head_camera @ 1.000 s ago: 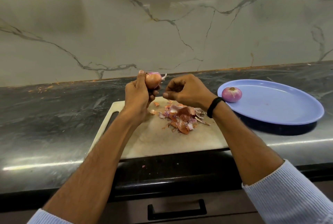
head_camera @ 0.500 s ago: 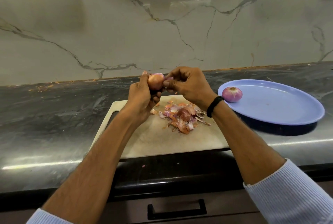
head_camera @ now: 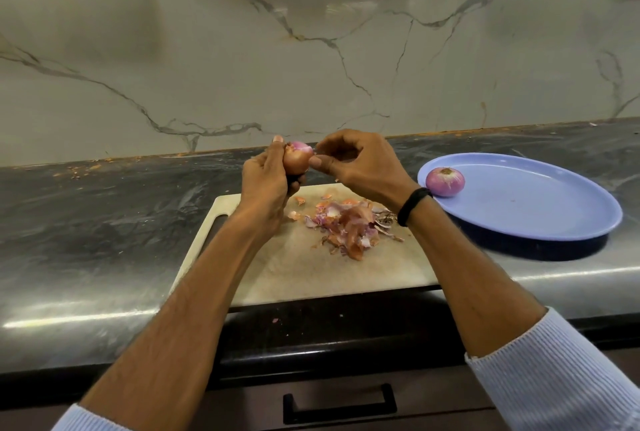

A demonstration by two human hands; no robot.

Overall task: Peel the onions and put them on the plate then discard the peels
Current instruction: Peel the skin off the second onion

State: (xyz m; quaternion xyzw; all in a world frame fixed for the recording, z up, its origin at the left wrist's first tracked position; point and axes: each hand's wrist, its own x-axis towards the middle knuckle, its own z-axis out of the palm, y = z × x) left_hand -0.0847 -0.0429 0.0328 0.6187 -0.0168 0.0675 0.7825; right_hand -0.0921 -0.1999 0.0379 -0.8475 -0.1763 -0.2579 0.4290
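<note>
The left hand (head_camera: 265, 184) is gripping an onion (head_camera: 297, 160) above the far edge of the board (head_camera: 311, 274), fingers curled round its lower half, so its pink top is sticking out above them. The right hand (head_camera: 356, 167) is meeting it from the right, thumb and forefinger pinching at the skin near the top while the other fingers are curling loosely into the palm. Both forearms are reaching forward over the tabletop (head_camera: 86, 240), sleeves pushed back, and the right wrist is wearing a black band (head_camera: 414, 201). Two onions are showing: the one being held, and one peeled onion (head_camera: 445, 182) sitting at the left edge of the single blue plate (head_camera: 540, 209), to the right of the board. One loose pile of peels (head_camera: 349, 226) is lying on the board, below the hands.
</note>
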